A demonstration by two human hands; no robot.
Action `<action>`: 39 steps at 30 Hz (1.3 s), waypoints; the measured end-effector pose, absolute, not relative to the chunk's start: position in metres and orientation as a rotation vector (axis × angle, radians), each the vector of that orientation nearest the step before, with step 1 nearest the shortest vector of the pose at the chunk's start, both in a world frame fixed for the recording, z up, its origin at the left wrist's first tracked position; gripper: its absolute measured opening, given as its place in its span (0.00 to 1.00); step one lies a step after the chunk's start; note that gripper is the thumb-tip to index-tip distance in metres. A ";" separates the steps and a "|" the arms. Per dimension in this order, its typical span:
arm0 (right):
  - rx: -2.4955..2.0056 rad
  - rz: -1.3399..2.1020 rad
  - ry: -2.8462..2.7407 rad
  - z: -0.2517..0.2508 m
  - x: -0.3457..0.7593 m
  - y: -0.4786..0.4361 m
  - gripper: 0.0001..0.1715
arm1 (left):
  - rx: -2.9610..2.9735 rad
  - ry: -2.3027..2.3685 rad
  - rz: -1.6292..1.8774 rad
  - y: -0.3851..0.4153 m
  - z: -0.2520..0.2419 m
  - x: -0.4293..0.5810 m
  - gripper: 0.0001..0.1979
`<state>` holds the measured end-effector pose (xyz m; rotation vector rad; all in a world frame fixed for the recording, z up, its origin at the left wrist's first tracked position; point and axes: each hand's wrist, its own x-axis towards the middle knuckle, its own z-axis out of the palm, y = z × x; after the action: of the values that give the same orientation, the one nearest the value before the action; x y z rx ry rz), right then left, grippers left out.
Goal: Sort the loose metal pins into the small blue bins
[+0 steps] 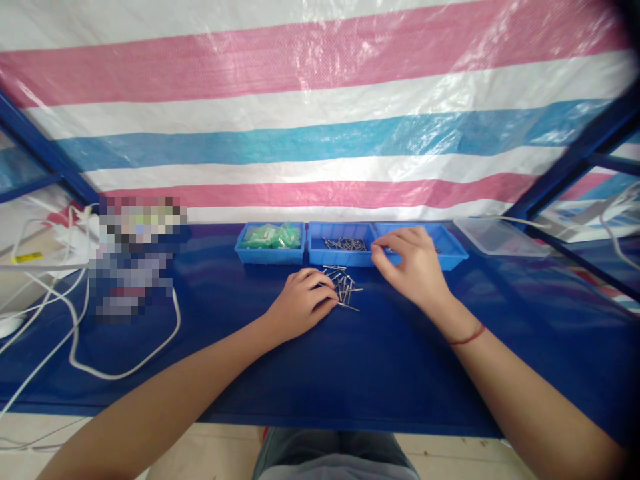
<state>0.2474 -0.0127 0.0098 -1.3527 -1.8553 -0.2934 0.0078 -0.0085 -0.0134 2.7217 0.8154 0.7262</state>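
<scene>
My left hand (303, 301) rests on the blue table (350, 360) with its fingers curled against a small pile of thin metal pins (345, 285); whether it grips any pin is hidden. My right hand (411, 265) hovers over the front edge of the right blue tray (453, 250), fingers pinched together on something too small to name. The middle blue tray (320, 252) holds more metal pins. The left blue tray (250, 253) holds green plastic pieces (273, 235).
A clear plastic tray (500, 238) sits at the far right. White cables (100, 360) loop across the table's left side beside a blurred-out patch. A striped pink, white and blue tarp (320, 120) hangs behind, framed by blue metal bars.
</scene>
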 end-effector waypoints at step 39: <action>-0.989 0.611 -1.619 -0.006 0.186 -0.035 0.07 | 2.338 0.845 0.995 -0.009 -0.012 0.011 0.06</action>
<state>0.1860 -0.0350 -0.0063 -0.9888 -1.6191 0.6106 0.0114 -0.0086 -0.0121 2.3383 0.8446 0.9947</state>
